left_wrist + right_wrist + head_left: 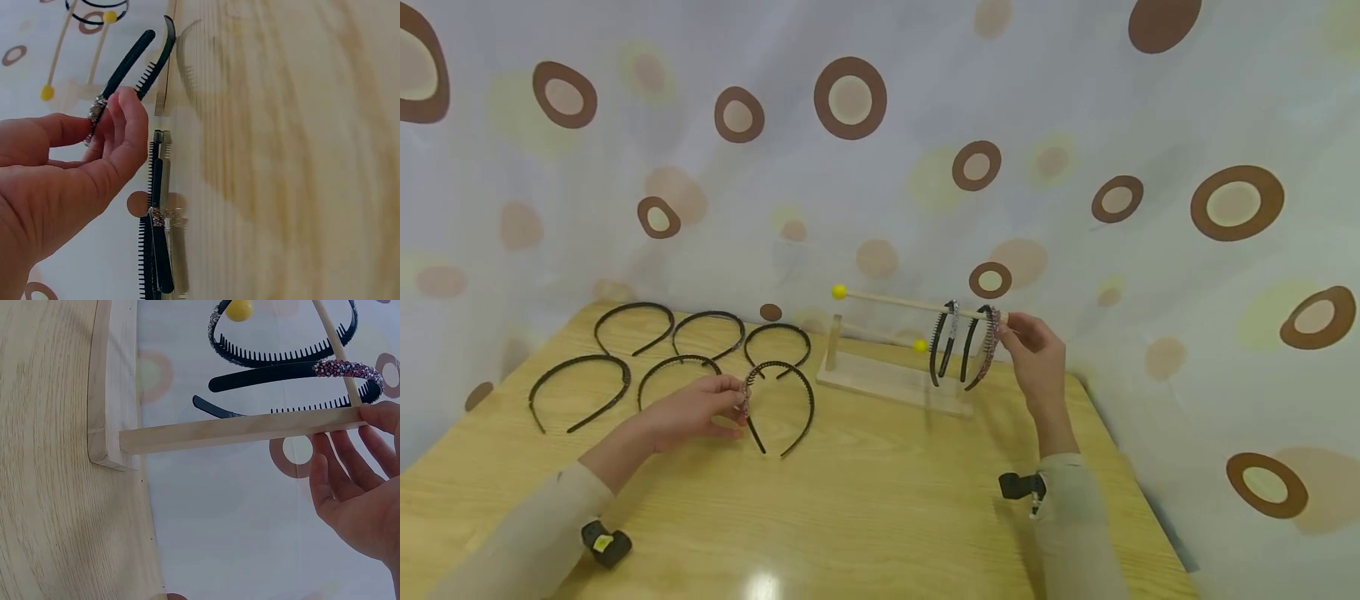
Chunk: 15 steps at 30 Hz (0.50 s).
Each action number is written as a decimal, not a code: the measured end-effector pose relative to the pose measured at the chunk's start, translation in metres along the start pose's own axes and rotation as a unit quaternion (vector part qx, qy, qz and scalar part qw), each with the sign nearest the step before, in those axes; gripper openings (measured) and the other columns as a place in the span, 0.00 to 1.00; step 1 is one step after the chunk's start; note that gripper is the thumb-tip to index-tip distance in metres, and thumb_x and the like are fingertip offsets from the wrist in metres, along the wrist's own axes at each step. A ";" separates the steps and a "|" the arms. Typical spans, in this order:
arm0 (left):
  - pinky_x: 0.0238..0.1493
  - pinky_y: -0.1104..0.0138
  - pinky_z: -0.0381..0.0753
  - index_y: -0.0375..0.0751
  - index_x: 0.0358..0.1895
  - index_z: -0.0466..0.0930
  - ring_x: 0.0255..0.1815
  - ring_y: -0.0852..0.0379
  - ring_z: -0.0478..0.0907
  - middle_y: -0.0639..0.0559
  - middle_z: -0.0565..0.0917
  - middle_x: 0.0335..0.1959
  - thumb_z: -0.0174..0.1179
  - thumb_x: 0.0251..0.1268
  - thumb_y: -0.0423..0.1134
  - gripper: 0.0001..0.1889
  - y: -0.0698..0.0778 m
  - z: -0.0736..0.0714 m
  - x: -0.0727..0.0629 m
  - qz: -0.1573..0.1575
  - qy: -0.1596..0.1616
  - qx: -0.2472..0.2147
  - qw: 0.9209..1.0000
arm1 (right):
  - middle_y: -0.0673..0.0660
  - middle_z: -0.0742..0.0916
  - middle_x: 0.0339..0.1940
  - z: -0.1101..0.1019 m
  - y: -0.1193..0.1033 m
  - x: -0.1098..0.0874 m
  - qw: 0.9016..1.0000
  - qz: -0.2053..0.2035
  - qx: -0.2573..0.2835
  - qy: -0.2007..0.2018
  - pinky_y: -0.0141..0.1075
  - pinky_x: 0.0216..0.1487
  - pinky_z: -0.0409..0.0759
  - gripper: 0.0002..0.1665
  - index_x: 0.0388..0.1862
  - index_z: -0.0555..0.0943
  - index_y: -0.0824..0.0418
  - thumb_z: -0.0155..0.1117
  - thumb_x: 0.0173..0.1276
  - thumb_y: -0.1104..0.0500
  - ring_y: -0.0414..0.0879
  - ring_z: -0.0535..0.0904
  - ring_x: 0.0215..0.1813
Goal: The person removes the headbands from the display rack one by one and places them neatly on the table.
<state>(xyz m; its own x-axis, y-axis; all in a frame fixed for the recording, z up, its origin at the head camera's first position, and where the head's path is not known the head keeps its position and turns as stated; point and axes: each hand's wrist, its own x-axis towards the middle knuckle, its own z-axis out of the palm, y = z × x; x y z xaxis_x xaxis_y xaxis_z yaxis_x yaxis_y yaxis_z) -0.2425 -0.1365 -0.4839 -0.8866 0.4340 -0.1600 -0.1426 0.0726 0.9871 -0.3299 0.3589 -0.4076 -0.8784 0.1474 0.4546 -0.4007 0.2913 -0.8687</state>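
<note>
A black toothed headband with a glittery section is pinched between the thumb and fingers of my left hand. In the left wrist view, the two ends of this headband point away from the palm. My right hand holds the top of an upright wooden post, part of a display rack. From the rack's upper rod hang a silver-glitter headband and, closer to the right hand, a pink-glitter headband.
Several black headbands stand in two rows on the left of the wooden table. Yellow balls cap the rack's rods. A spotted wall covering rises behind. Each wrist carries a small black camera.
</note>
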 end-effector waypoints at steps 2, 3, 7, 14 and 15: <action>0.53 0.53 0.83 0.18 0.64 0.63 0.50 0.45 0.79 0.34 0.75 0.50 0.43 0.85 0.36 0.20 0.000 -0.004 0.000 -0.017 0.008 0.000 1.000 | 0.56 0.87 0.49 0.001 -0.001 0.001 1.000 0.002 0.003 0.000 0.32 0.53 0.81 0.19 0.56 0.83 0.68 0.70 0.72 0.59 0.46 0.83 0.50; 0.53 0.53 0.83 0.18 0.65 0.63 0.49 0.45 0.80 0.34 0.76 0.50 0.44 0.85 0.35 0.21 0.000 -0.005 -0.001 -0.025 0.015 0.000 1.000 | 0.56 0.87 0.49 0.001 -0.001 0.001 1.000 0.001 0.002 0.000 0.32 0.53 0.81 0.19 0.57 0.83 0.68 0.70 0.72 0.59 0.46 0.83 0.50; 0.50 0.56 0.84 0.17 0.68 0.63 0.44 0.49 0.82 0.35 0.78 0.49 0.45 0.84 0.34 0.22 0.000 -0.014 -0.004 -0.046 0.049 0.016 0.998 | 0.56 0.87 0.49 0.002 0.000 0.002 1.000 0.002 0.004 0.000 0.32 0.53 0.81 0.20 0.57 0.82 0.70 0.70 0.72 0.60 0.46 0.83 0.50; 0.39 0.61 0.86 0.18 0.58 0.74 0.37 0.51 0.82 0.39 0.82 0.41 0.47 0.83 0.33 0.17 0.006 -0.024 -0.009 -0.069 0.095 0.123 0.985 | 0.56 0.87 0.48 0.001 0.000 0.004 1.000 0.004 0.003 0.001 0.32 0.52 0.81 0.19 0.56 0.83 0.68 0.71 0.71 0.59 0.45 0.83 0.50; 0.37 0.61 0.85 0.19 0.55 0.76 0.36 0.51 0.81 0.39 0.82 0.39 0.46 0.83 0.33 0.17 0.007 -0.024 -0.009 -0.070 0.097 0.136 0.983 | 0.55 0.87 0.48 0.001 0.000 0.004 1.000 0.005 0.003 0.001 0.32 0.52 0.81 0.19 0.56 0.83 0.69 0.70 0.71 0.59 0.45 0.83 0.50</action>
<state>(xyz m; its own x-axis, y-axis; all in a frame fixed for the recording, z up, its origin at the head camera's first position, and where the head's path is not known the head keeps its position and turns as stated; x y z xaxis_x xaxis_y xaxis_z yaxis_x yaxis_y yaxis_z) -0.2455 -0.1614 -0.4756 -0.9377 0.2251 -0.2646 -0.1693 0.3689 0.9139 -0.3335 0.3583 -0.4065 -0.8817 0.1511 0.4469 -0.3942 0.2843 -0.8740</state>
